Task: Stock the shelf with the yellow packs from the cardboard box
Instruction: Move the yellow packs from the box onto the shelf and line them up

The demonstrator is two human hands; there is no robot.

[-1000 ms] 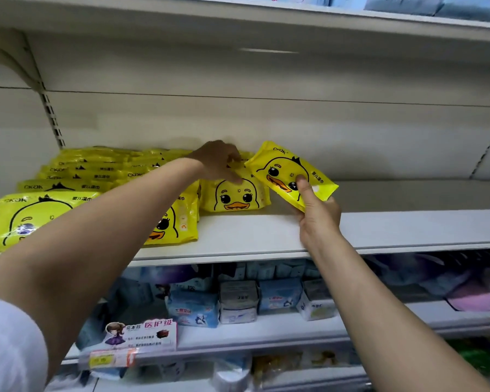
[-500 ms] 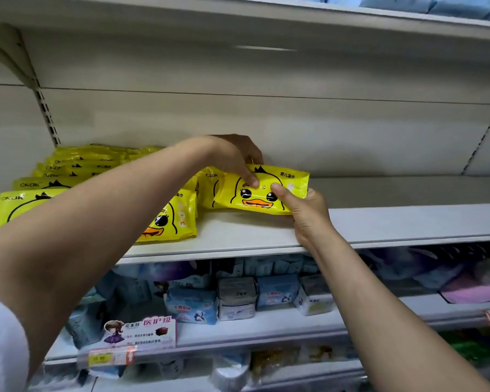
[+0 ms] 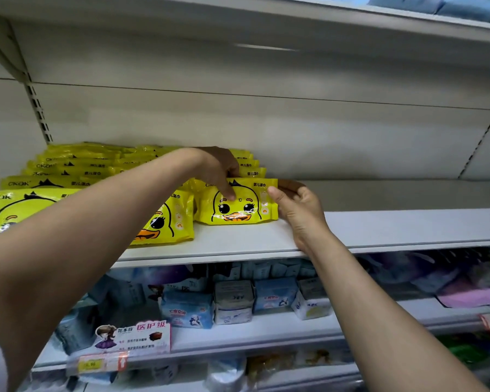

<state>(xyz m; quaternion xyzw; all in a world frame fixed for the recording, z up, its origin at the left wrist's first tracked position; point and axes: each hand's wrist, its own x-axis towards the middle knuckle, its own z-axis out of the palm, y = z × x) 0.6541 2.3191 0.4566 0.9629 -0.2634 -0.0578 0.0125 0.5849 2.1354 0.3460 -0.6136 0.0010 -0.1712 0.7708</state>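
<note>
A yellow duck-face pack (image 3: 238, 210) stands upright on the white shelf (image 3: 379, 227), at the right end of the stocked packs. My left hand (image 3: 219, 168) grips its top edge, thumb on the front face and fingers over the back. At the pack's right edge my right hand (image 3: 297, 207) pinches it between thumb and fingers. More yellow packs stand in rows (image 3: 77, 168) behind and to the left, with one (image 3: 164, 222) at the front beside my left forearm. The cardboard box is out of view.
To the right of the held pack the shelf board is bare. A shelf overhead (image 3: 323, 21) carries blue packs (image 3: 436, 4). On the shelf below are blue and white packs (image 3: 232, 304), pink packs (image 3: 464, 295) and a printed sign (image 3: 133, 335) on its front rail.
My right hand brought the tilted pack down and left and stood it upright on the shelf against the row. My left hand moved from the neighbouring pack onto this one's top.
</note>
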